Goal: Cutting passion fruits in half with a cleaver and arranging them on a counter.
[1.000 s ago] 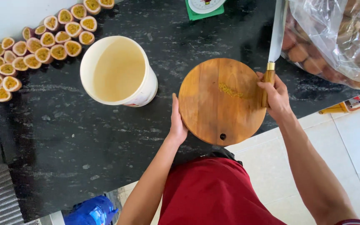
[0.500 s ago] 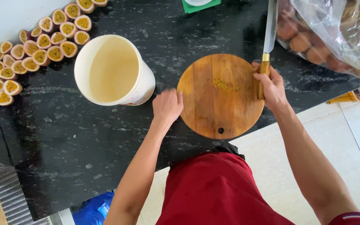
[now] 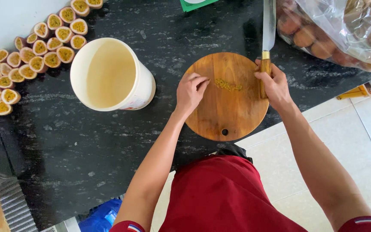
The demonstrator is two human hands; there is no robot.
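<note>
On the black tabletop (image 3: 108,141) sits a round wooden board (image 3: 228,107) with a small hole near its close edge. The person's left hand (image 3: 190,91) rests on the left side of the board. Its fingers (image 3: 202,80) are curled in, with the tips close together, and they point at a little yellow smear of pulp (image 3: 228,84) in the middle of the board. I cannot tell if they hold anything. The right hand (image 3: 275,85) is at the right edge of the board, and its fingers are wrapped tight around the wooden handle of a big knife (image 3: 268,30). The blade points away from the person, over the tabletop. Just left of the board stands a white bucket (image 3: 144,86), tipped a bit, with yellow juice inside. Far left, many cut passion fruit halves (image 3: 35,51) lie in rows, cut sides up. At the top right is a clear plastic bag (image 3: 344,25) full of round brownish fruit.
</note>
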